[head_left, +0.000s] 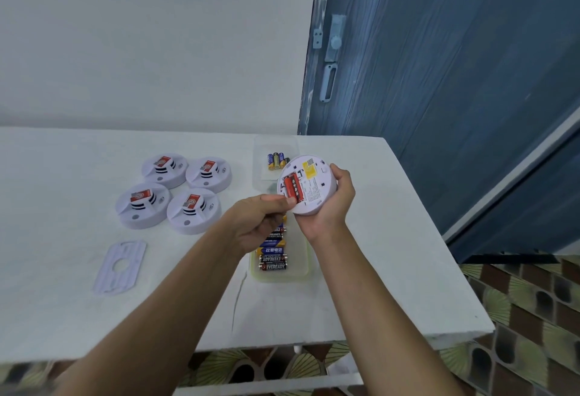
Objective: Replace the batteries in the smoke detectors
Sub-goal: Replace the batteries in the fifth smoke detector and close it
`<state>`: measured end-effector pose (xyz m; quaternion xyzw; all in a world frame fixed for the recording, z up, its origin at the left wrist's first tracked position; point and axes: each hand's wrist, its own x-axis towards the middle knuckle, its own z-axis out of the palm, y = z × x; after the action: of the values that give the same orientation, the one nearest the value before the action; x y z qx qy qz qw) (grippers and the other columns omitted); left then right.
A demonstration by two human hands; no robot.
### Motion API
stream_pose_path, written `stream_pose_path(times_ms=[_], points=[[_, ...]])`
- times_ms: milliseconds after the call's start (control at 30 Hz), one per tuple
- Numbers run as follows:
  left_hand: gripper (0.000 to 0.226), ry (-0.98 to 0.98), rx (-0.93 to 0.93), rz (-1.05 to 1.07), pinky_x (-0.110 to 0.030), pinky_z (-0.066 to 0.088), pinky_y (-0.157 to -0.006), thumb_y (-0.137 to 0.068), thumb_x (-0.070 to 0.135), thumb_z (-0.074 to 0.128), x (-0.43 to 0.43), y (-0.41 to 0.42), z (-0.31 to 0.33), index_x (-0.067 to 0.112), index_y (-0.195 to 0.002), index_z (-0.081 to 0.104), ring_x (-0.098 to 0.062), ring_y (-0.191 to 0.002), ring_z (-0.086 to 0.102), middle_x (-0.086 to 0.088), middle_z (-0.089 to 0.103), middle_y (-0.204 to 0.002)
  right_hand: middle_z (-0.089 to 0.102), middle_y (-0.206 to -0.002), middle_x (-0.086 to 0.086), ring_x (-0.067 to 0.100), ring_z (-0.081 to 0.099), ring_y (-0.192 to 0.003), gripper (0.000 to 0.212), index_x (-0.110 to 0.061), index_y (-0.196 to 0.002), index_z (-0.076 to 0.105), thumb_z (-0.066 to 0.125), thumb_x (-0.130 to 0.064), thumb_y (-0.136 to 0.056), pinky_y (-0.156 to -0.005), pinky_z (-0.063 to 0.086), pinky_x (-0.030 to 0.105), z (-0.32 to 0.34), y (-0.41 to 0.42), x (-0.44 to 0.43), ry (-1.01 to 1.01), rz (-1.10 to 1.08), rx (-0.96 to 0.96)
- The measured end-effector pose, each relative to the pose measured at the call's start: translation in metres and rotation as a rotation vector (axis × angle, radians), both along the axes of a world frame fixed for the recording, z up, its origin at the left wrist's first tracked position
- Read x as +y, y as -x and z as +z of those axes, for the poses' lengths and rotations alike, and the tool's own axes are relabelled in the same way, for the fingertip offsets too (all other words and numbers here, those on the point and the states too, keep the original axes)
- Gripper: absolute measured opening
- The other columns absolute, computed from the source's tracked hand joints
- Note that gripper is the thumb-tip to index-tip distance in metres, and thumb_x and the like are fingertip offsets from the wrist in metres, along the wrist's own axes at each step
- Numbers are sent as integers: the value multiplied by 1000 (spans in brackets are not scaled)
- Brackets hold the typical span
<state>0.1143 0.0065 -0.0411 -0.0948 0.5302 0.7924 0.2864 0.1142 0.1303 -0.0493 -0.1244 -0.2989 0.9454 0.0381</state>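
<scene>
White tabletop fills the space nearest me, and both my bare forearms reach out over it. To the left lies a flat white plastic mounting plate with a round hole in its middle. Just below my hands is a shallow pale translucent tray holding a row of loose batteries with blue, yellow and black labels. My left hand hovers above that tray with its fingers curled, the thumb tip meeting the lower ends of two red batteries at the rim of a round white plastic smoke detector. Whether it pinches a battery or only presses on it, I cannot tell. My right hand grips the detector from the right, held off the table and tilted so its back faces me. The red batteries sit side by side in its open compartment, beside a yellow label. Further left, four more round white smoke detectors with red labels rest on the table in a close cluster. Beyond the held detector is a clear plastic tray with a few blue and yellow batteries. Behind the table stand a pale wall and a blue wooden door.
</scene>
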Motion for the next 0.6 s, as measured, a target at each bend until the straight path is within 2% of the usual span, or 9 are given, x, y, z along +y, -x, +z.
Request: stream_pose_path(times_ms=[133,200,300,400,467,533,600], points=[[4,-47,-30,22,-12,51,-53,-84,-2,66,-9,-2,-2,2,-85,66,-6,-58,63,-6,71,-77,64,-91,15,27,61,-83,42,-6,-105,62,41,-38,-89,-71,48,33,-1,-1,-10,-11,20,-26],[6,-7,-2,33,-14,53,-56,-81,-1,70,-17,-4,-3,2,-81,64,-10,-64,63,-10,70,-82,65,-91,14,26,61,-83,43,-6,-107,63,41,-38,-89,-70,48,32,-2,-1,-15,-11,35,-34],[12,108,126,43,-17,55,-60,-78,0,73,-30,-9,-1,2,-74,62,-15,-70,69,-11,72,-79,67,-84,13,25,61,-79,42,-7,-97,68,41,-39,-91,-68,47,31,-3,-3,-23,-47,73,-57],[17,446,407,13,-19,54,-61,-78,11,78,-48,-14,4,1,-79,65,-17,-71,71,-11,72,-74,68,-87,12,26,62,-80,42,-8,-98,68,42,-41,-92,-70,50,32,-1,-3,-36,-103,110,-86],[14,700,586,-34,-22,56,-63,-81,20,77,-60,-17,7,9,-79,68,-12,-71,71,-3,73,-72,68,-88,11,24,62,-81,41,-10,-98,68,43,-41,-92,-69,49,31,0,-4,-46,-135,120,-112],[6,873,710,-113,-22,55,-67,-85,23,72,-73,-20,13,19,-81,70,-5,-70,69,5,73,-73,67,-88,10,23,62,-81,39,-11,-96,69,43,-41,-93,-69,48,31,0,-3,-53,-143,122,-115],[3,986,774,-240,-20,51,-73,-87,28,68,-91,-22,18,26,-89,70,-1,-78,66,12,70,-82,69,-84,8,22,63,-81,38,-14,-93,70,44,-41,-94,-70,49,31,-1,-3,-59,-127,133,-124]])
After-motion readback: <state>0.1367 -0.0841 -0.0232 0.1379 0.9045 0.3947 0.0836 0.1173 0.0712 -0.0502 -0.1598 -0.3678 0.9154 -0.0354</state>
